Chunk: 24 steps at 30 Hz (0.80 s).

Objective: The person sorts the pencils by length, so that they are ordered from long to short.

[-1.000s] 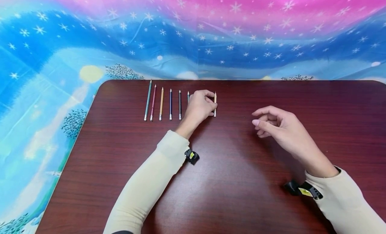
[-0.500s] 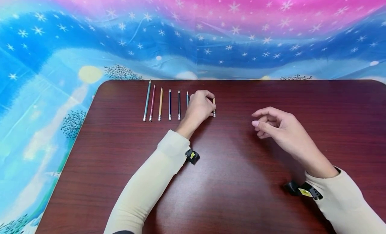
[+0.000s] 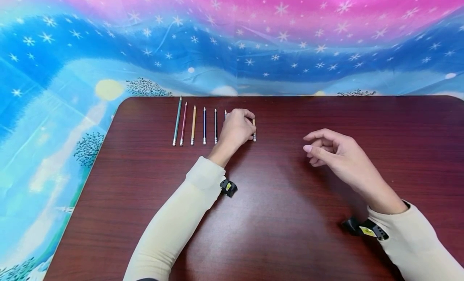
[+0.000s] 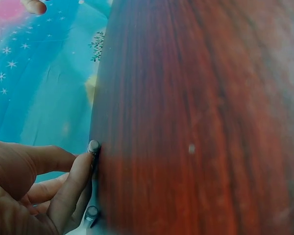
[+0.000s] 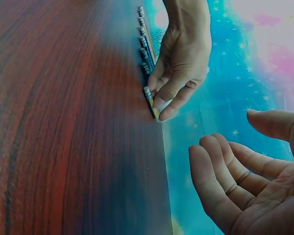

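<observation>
My left hand (image 3: 237, 127) pinches a short yellow pencil (image 3: 254, 135) at the right end of a row, its eraser end toward me. In the right wrist view that pencil (image 5: 149, 98) lies low against the table between thumb and fingers. Partly behind the left hand is a teal pencil (image 3: 225, 113). Leftward stand a black pencil (image 3: 216, 126), a dark blue one (image 3: 204, 126), a yellow one (image 3: 193, 125), a red one (image 3: 184, 124) and a long teal one (image 3: 177, 122). My right hand (image 3: 335, 150) hovers over the table, fingers loosely bent, holding nothing.
The dark reddish wood table (image 3: 275, 216) ends at a far edge just beyond the pencil tips. Behind it hangs a blue and pink snowflake cloth (image 3: 232, 43). A black wrist camera (image 3: 228, 187) sits on the left sleeve, another (image 3: 366, 228) on the right.
My left hand has slid the short yellow pencil slightly left, closer to the rest of the row. The right hand has stayed in place.
</observation>
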Each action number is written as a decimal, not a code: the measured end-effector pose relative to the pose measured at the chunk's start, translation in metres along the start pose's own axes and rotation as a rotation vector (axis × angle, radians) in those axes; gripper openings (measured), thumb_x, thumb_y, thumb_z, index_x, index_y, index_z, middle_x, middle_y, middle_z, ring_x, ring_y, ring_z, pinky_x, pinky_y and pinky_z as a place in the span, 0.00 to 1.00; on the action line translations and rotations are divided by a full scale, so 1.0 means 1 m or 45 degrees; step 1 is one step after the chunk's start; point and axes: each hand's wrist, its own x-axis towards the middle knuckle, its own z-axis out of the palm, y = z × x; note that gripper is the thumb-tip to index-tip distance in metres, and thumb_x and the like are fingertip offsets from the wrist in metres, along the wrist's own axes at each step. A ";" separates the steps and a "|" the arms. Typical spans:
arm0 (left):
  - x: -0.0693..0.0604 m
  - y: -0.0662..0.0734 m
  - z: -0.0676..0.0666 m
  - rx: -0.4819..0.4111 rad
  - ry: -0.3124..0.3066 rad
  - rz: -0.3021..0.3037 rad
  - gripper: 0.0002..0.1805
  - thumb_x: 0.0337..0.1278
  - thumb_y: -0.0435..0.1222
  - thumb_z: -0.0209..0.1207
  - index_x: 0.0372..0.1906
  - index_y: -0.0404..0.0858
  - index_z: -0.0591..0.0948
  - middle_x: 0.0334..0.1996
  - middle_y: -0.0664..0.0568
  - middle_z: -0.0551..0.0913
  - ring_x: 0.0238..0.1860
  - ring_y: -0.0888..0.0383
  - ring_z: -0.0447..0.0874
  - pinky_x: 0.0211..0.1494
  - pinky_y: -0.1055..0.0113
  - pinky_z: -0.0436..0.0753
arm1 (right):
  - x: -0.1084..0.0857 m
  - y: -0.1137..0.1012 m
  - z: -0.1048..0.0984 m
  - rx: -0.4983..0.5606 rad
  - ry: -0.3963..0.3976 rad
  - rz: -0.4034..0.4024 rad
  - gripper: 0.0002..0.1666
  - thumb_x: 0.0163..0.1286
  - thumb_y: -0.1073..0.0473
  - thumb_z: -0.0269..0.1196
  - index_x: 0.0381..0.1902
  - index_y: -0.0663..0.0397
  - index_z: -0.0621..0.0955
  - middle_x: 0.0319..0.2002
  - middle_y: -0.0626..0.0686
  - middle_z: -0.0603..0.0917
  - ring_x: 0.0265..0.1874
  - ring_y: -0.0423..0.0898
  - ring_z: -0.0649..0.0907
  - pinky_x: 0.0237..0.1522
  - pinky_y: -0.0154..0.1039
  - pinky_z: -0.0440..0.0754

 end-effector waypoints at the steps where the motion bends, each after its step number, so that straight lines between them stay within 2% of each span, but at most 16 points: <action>1: 0.000 0.000 0.000 -0.001 0.004 0.001 0.16 0.65 0.24 0.63 0.56 0.37 0.86 0.33 0.48 0.89 0.22 0.62 0.87 0.27 0.72 0.86 | 0.000 0.000 0.000 -0.001 0.000 0.001 0.17 0.79 0.57 0.64 0.60 0.59 0.80 0.38 0.49 0.89 0.33 0.46 0.90 0.38 0.38 0.91; 9: -0.002 0.000 -0.002 -0.004 0.005 0.009 0.16 0.65 0.24 0.63 0.56 0.36 0.85 0.33 0.48 0.87 0.24 0.62 0.85 0.29 0.73 0.86 | 0.001 0.001 0.000 -0.008 0.000 0.002 0.17 0.78 0.56 0.64 0.60 0.58 0.80 0.38 0.50 0.89 0.34 0.45 0.90 0.38 0.37 0.91; 17: -0.003 -0.002 -0.006 -0.052 -0.014 -0.013 0.17 0.66 0.23 0.61 0.57 0.35 0.85 0.34 0.47 0.88 0.28 0.58 0.88 0.31 0.72 0.88 | 0.001 0.001 0.000 -0.014 -0.003 0.005 0.18 0.79 0.56 0.64 0.60 0.58 0.80 0.38 0.49 0.89 0.34 0.45 0.90 0.38 0.37 0.91; 24: -0.003 -0.004 -0.007 -0.031 0.009 -0.005 0.16 0.65 0.23 0.61 0.56 0.35 0.85 0.33 0.47 0.88 0.27 0.58 0.89 0.30 0.72 0.87 | 0.002 0.001 0.001 -0.008 -0.004 0.009 0.18 0.78 0.56 0.64 0.60 0.58 0.80 0.38 0.48 0.89 0.34 0.45 0.90 0.38 0.37 0.91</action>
